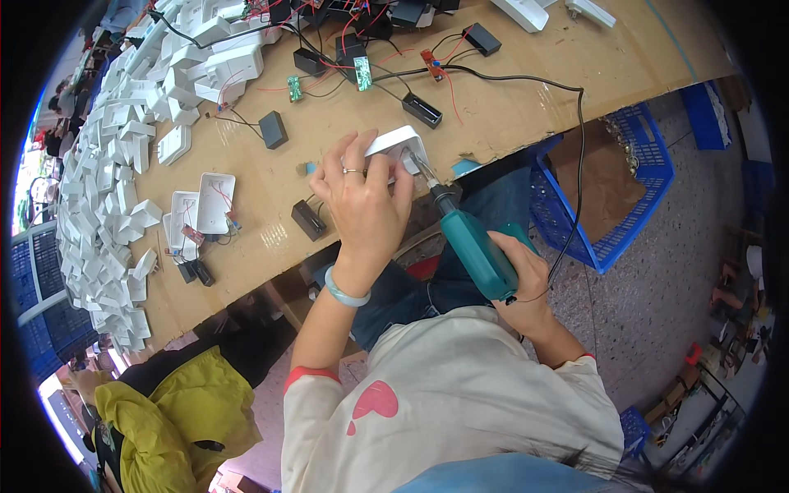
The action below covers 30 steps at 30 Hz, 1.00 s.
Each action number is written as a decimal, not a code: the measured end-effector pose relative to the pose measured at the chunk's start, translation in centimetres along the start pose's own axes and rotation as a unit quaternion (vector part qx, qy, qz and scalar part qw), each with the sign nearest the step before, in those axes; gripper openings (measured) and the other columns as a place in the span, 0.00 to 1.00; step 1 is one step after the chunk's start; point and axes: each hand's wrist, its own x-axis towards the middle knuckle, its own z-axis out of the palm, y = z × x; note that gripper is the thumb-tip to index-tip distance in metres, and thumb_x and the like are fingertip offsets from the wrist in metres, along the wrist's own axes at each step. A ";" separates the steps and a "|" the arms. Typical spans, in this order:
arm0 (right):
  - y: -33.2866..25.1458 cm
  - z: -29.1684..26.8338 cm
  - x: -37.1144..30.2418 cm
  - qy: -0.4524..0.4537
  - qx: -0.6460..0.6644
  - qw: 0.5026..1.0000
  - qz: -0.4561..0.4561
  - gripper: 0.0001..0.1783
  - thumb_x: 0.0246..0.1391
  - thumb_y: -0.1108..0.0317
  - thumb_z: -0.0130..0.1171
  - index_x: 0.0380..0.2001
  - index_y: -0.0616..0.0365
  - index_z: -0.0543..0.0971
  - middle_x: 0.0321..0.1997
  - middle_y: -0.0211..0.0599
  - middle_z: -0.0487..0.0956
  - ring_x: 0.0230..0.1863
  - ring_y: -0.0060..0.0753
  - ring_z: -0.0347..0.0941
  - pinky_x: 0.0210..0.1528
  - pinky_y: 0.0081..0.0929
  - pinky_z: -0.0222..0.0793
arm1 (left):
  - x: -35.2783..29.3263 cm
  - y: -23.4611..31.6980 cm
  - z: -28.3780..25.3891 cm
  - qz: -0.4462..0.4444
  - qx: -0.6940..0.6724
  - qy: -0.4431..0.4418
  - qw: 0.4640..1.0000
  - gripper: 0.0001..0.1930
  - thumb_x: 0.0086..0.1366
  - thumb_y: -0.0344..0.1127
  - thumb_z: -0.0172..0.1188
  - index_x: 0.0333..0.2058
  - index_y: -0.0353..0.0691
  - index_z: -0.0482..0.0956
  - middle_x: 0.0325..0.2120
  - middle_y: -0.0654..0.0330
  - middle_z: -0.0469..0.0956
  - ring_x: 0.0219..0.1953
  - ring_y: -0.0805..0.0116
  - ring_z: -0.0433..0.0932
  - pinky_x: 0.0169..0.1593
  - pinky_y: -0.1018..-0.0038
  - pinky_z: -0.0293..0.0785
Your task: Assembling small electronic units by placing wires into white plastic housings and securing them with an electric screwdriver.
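Note:
My left hand (362, 189), with a ring and a pale bangle, is closed on a white plastic housing (400, 140) at the table's near edge. My right hand (522, 275) grips a teal corded tool (481, 255) with a black collar and a narrow metal tip. That tip reaches into the housing's open side; the contact point is too small to make out. Beside my left wrist lies a black battery box (309, 219). Just beyond the housing is another open battery box (422, 110).
White housings (123, 197) are heaped at the left. Circuit boards (362, 74) and wired boxes lie at the back of the cardboard-covered table (526, 90). The black cord (582, 148) hangs over a blue crate (604, 255) at right. A person in a yellow jacket (197, 403) is at lower left.

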 end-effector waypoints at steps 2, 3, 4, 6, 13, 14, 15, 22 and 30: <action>0.0 0.0 0.0 0.002 -0.002 1.000 -0.003 0.29 0.44 0.77 0.69 0.53 0.66 0.77 0.40 0.48 0.82 0.36 0.48 0.82 0.38 0.33 0.75 | 0.0 0.0 0.0 0.001 0.001 0.000 1.000 0.06 0.55 0.31 0.69 0.28 0.39 0.79 0.53 0.56 0.79 0.59 0.50 0.72 0.60 0.53 0.59; 0.0 0.1 0.0 0.002 0.000 1.000 0.000 0.29 0.44 0.77 0.70 0.53 0.66 0.77 0.40 0.48 0.82 0.36 0.47 0.82 0.38 0.33 0.75 | 0.0 -0.1 0.0 0.001 0.002 -0.001 1.000 0.06 0.55 0.31 0.69 0.28 0.39 0.79 0.53 0.56 0.79 0.59 0.49 0.72 0.60 0.52 0.59; 0.0 0.1 0.1 0.002 0.002 1.000 0.004 0.28 0.44 0.78 0.70 0.53 0.66 0.77 0.40 0.48 0.82 0.36 0.47 0.82 0.39 0.33 0.75 | 0.0 -0.1 0.0 0.002 0.003 -0.001 1.000 0.06 0.55 0.31 0.69 0.28 0.39 0.80 0.53 0.56 0.79 0.59 0.49 0.72 0.60 0.52 0.59; -0.1 0.1 0.1 0.004 0.002 1.000 0.003 0.28 0.44 0.78 0.70 0.53 0.66 0.78 0.40 0.48 0.82 0.36 0.47 0.82 0.38 0.33 0.75 | 0.0 -0.1 -0.1 0.001 0.000 -0.005 1.000 0.06 0.55 0.31 0.69 0.28 0.39 0.80 0.52 0.56 0.79 0.59 0.49 0.72 0.59 0.52 0.59; -0.4 -0.1 0.4 -0.002 -0.002 1.000 0.007 0.27 0.44 0.78 0.69 0.51 0.65 0.78 0.39 0.47 0.82 0.36 0.48 0.81 0.38 0.34 0.75 | 0.2 0.0 -0.3 -0.002 -0.007 -0.016 1.000 0.06 0.55 0.30 0.69 0.29 0.39 0.81 0.52 0.55 0.79 0.59 0.49 0.72 0.59 0.52 0.59; -0.4 -0.1 0.4 -0.002 -0.002 1.000 0.007 0.27 0.44 0.78 0.69 0.51 0.65 0.78 0.39 0.47 0.82 0.36 0.48 0.81 0.38 0.34 0.75 | 0.2 -0.1 -0.3 -0.002 -0.007 -0.016 1.000 0.06 0.55 0.30 0.69 0.29 0.39 0.81 0.52 0.55 0.79 0.59 0.49 0.72 0.59 0.52 0.59; -0.5 -0.1 0.4 -0.008 -0.005 1.000 0.012 0.27 0.44 0.78 0.69 0.51 0.65 0.78 0.38 0.48 0.81 0.36 0.49 0.81 0.38 0.34 0.75 | 0.2 -0.1 -0.3 -0.003 -0.008 -0.017 1.000 0.06 0.55 0.30 0.69 0.29 0.39 0.81 0.52 0.56 0.79 0.59 0.50 0.72 0.59 0.52 0.59; -0.8 -0.3 0.8 -0.005 -0.027 1.000 0.001 0.25 0.42 0.76 0.70 0.47 0.64 0.78 0.37 0.48 0.81 0.36 0.53 0.80 0.38 0.38 0.74 | 0.0 -0.2 0.0 -0.003 -0.019 -0.012 1.000 0.06 0.54 0.30 0.69 0.29 0.39 0.81 0.53 0.56 0.78 0.58 0.50 0.73 0.59 0.53 0.59; -0.9 -0.2 0.6 -0.006 -0.053 0.999 0.000 0.21 0.45 0.72 0.69 0.45 0.61 0.79 0.33 0.45 0.80 0.33 0.50 0.78 0.36 0.40 0.73 | -0.1 -0.4 -0.2 -0.003 -0.020 -0.012 1.000 0.06 0.54 0.30 0.69 0.29 0.39 0.80 0.53 0.56 0.78 0.58 0.50 0.73 0.59 0.53 0.60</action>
